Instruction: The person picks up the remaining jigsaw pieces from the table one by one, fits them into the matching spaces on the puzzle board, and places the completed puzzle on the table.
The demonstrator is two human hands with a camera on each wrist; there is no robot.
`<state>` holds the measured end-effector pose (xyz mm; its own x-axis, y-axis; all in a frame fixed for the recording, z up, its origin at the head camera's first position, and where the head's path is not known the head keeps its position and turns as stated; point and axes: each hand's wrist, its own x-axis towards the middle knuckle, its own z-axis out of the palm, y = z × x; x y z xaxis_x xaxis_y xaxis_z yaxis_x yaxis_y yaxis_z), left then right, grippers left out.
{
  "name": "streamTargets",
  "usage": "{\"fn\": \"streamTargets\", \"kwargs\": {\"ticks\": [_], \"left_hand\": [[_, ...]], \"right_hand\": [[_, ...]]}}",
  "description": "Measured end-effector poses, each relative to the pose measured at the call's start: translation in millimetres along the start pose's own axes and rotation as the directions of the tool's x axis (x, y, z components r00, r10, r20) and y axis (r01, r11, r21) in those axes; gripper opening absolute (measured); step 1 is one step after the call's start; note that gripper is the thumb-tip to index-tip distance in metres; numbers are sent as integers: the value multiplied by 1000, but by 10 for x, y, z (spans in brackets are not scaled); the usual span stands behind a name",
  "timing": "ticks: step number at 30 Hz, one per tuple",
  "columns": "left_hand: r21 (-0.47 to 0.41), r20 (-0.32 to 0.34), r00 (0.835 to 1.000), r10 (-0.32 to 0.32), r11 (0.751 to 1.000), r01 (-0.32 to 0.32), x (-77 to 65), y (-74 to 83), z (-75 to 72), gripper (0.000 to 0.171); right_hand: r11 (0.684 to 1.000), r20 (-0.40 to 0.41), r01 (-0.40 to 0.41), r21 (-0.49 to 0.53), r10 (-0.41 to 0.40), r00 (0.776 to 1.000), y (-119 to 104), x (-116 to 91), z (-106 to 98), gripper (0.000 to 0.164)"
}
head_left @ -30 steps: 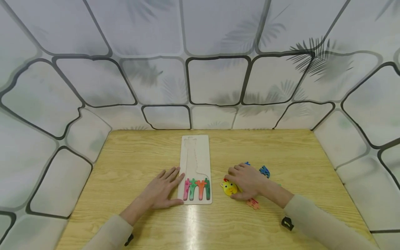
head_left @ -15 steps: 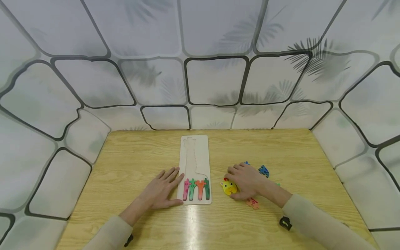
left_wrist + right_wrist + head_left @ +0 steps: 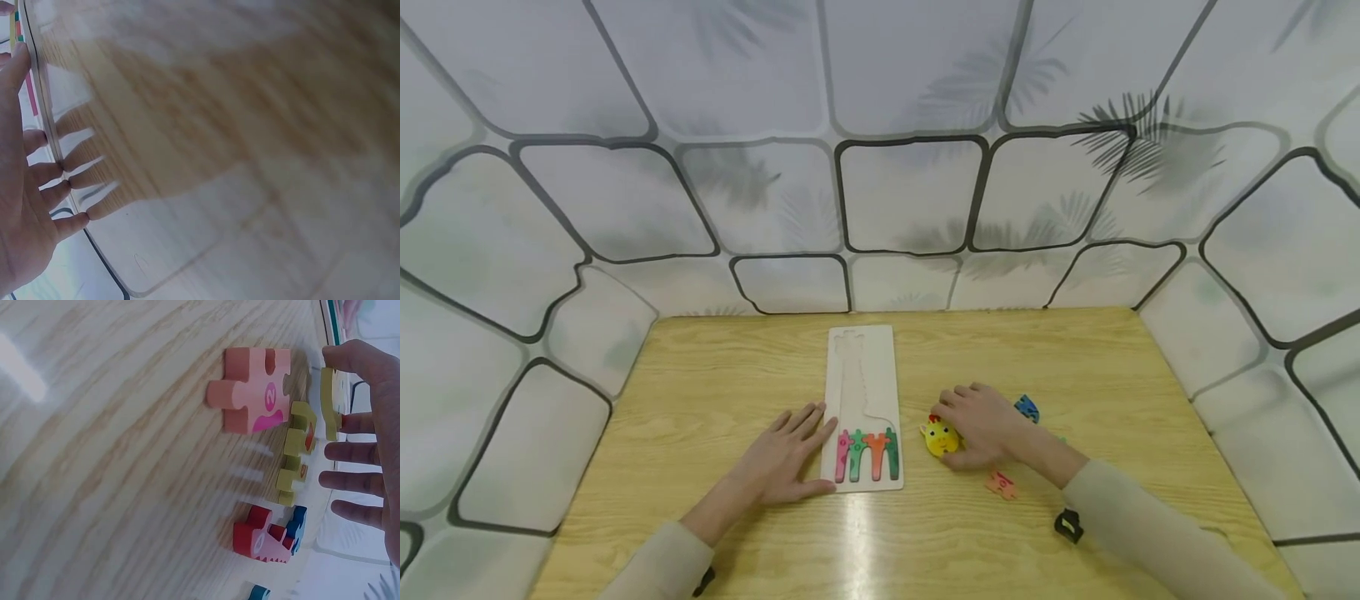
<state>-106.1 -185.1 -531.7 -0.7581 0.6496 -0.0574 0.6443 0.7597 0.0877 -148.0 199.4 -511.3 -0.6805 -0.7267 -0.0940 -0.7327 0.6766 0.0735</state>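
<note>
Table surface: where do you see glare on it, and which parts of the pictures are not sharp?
Head view: a bright streak on the table, just below the board in the image; right wrist view: a white streak at upper left, the pink piece fairly sharp; left wrist view: table blurred toward the right, finger-like reflections beside the left hand.

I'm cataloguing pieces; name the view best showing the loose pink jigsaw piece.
Right wrist: it shows the loose pink jigsaw piece largest, its 2 legible. The head view shows it small; the left wrist, not at all.
</note>
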Motion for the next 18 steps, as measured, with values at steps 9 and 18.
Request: {"fn": "streamTargets", "kwargs": {"ticks": [9, 18], "left_hand": [[9, 5, 1000, -4, 1000, 4, 7, 13, -15, 98], [-8, 9, 1000, -6, 1000, 6, -1, 21, -14, 98]], "right_hand": [[999, -24, -26, 23, 27, 999, 2, 110, -15, 75], [997, -29, -54, 63, 56, 998, -52, 283, -111, 74]]}}
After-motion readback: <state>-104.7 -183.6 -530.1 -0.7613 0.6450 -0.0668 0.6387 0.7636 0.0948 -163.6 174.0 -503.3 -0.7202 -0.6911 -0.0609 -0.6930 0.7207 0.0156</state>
